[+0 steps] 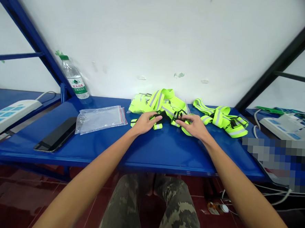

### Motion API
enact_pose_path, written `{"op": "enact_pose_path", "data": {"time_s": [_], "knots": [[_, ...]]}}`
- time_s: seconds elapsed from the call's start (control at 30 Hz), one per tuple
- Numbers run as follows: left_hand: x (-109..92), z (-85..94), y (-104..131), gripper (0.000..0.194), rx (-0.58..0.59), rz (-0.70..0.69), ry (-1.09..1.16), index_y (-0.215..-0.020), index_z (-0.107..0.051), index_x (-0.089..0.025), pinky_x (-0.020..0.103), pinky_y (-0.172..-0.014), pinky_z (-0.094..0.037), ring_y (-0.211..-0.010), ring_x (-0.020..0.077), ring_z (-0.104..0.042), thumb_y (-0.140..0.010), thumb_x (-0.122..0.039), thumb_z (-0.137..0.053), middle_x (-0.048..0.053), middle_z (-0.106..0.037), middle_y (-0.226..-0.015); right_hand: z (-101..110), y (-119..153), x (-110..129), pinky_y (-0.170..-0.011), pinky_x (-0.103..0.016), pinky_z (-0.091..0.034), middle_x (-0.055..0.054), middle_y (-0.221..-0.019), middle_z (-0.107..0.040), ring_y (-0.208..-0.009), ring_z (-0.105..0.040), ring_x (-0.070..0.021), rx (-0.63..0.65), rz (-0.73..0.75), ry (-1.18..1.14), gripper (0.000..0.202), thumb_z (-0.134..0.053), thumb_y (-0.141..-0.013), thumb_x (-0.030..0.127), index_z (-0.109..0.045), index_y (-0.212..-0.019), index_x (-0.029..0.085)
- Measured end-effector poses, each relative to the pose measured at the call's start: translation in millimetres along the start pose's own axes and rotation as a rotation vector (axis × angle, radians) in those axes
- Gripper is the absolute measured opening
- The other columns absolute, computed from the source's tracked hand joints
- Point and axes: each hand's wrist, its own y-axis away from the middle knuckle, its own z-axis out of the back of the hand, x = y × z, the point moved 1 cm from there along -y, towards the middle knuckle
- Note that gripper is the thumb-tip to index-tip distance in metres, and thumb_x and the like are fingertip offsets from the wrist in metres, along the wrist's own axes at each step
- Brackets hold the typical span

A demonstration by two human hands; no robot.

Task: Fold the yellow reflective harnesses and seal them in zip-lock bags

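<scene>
My left hand [146, 123] pinches a black buckle half [163, 115] on a neon yellow strap. Close by on the right, my right hand [193, 126] grips the other black buckle half [179, 115], whose prongs show. A small gap lies between the two halves. Right behind both hands, a heap of neon yellow reflective straps [160, 100] with grey stripes lies against the wall. More yellow reflective straps [220, 119] with a black buckle lie to the right of my right hand.
Left on the blue shelf [150, 153] lie a clear zip bag [102, 119] and a black phone [57, 134]. A water bottle [75, 78] leans by the wall. White power strips [11, 117] and cables sit at both sides. A small jar [217, 208] is on the floor.
</scene>
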Motion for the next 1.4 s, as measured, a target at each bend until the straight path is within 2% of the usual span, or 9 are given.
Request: {"op": "enact_pose_path", "data": {"time_s": [0.1, 0.2, 0.27, 0.33, 0.43, 0.7, 0.83, 1.2, 1.4], "knots": [[0.8, -0.6, -0.1, 0.048, 0.024, 0.011, 0.036, -0.092, -0.071, -0.013, 0.026, -0.064, -0.04, -0.07, 0.0158, -0.055, -0.092, -0.057, -0.053, 0.002, -0.066, -0.078, -3.2, 1.3, -1.0, -0.07, -0.033, -0.046, -0.004, -0.079, -0.07, -0.074, -0.063, -0.0218, 0.012, 0.041, 0.033, 0.02, -0.07, -0.076, 0.039, -0.063, -0.077, 0.02], [3.0, -0.1, -1.6, 0.051, 0.026, 0.026, 0.114, -0.098, -0.072, -0.012, 0.026, -0.069, -0.042, -0.075, 0.0161, -0.057, -0.09, -0.059, -0.055, 0.003, -0.068, -0.084, -6.6, 2.9, 2.4, -0.066, -0.033, -0.043, -0.003, -0.071, -0.065, -0.068, -0.059, -0.02, -0.045, 0.131, 0.17, 0.014, -0.064, -0.078, 0.032, -0.056, -0.073, 0.021], [4.6, 0.0, -2.4, 0.053, 0.058, 0.042, 0.153, -0.099, -0.072, -0.012, 0.027, -0.071, -0.043, -0.076, 0.0164, -0.057, -0.09, -0.061, -0.054, 0.004, -0.068, -0.085, -7.6, 4.6, 7.4, -0.075, -0.038, -0.044, -0.006, -0.082, -0.069, -0.08, -0.063, -0.024, -0.125, 0.22, 0.308, 0.008, -0.06, -0.08, 0.026, -0.057, -0.074, 0.021], [5.5, 0.1, -2.7, 0.055, 0.09, 0.048, 0.162, -0.097, -0.072, -0.012, 0.027, -0.07, -0.042, -0.074, 0.0161, -0.057, -0.091, -0.063, -0.052, 0.003, -0.067, -0.082, -8.6, 6.5, 12.3, -0.089, -0.045, -0.043, -0.01, -0.101, -0.072, -0.101, -0.064, -0.0292, -0.195, 0.314, 0.379, 0.003, -0.059, -0.079, 0.02, -0.057, -0.077, 0.021], [4.1, 0.2, -2.4, 0.054, 0.129, 0.019, 0.15, -0.094, -0.072, -0.013, 0.026, -0.07, -0.042, -0.075, 0.0159, -0.057, -0.091, -0.063, -0.052, 0.003, -0.067, -0.081, -12.3, 8.4, 15.0, -0.105, -0.051, -0.038, -0.01, -0.112, -0.074, -0.12, -0.061, -0.0309, -0.178, 0.393, 0.344, 0.009, -0.057, -0.077, 0.014, -0.054, -0.08, 0.022], [-2.8, 0.1, -1.2, 0.057, 0.203, -0.032, 0.153, -0.094, -0.07, -0.012, 0.029, -0.085, -0.046, -0.089, 0.0199, -0.061, -0.089, -0.066, -0.051, 0.006, -0.07, -0.096, -17.0, 10.5, 16.2, -0.113, -0.056, -0.032, -0.009, -0.101, -0.074, -0.125, -0.059, -0.0319, -0.014, 0.382, 0.364, 0.007, -0.054, -0.08, 0.017, -0.053, -0.082, 0.023], [-3.3, 0.1, -0.3, 0.059, 0.239, -0.039, 0.133, -0.095, -0.07, -0.012, 0.03, -0.085, -0.046, -0.089, 0.0197, -0.061, -0.09, -0.067, -0.048, 0.006, -0.07, -0.095, -15.9, 10.5, 16.2, -0.113, -0.056, -0.033, -0.01, -0.116, -0.072, -0.135, -0.051, -0.0335, -0.021, 0.392, 0.353, 0.009, -0.054, -0.078, 0.015, -0.05, -0.081, 0.023], [-0.7, -1.1, -0.9, 0.064, 0.255, 0.007, 0.16, -0.1, -0.073, -0.012, 0.029, -0.084, -0.046, -0.091, 0.0208, -0.061, -0.088, -0.07, -0.05, 0.007, -0.072, -0.1, -18.5, 14.9, 21.3, -0.111, -0.055, -0.028, -0.011, -0.096, -0.07, -0.124, -0.054, -0.0333, 0.019, 0.418, 0.529, 0.004, -0.055, -0.083, 0.024, -0.051, -0.084, 0.022], [-1.9, -0.3, -0.2, 0.065, 0.243, 0.063, 0.181, -0.095, -0.073, -0.012, 0.029, -0.082, -0.046, -0.088, 0.0204, -0.061, -0.085, -0.073, -0.052, 0.007, -0.072, -0.096, -18.4, 14.1, 18.7, -0.109, -0.049, -0.026, -0.012, -0.107, -0.07, -0.117, -0.056, -0.029, -0.016, 0.445, 0.576, 0.01, -0.049, -0.088, 0.019, -0.056, -0.094, 0.02]]}}
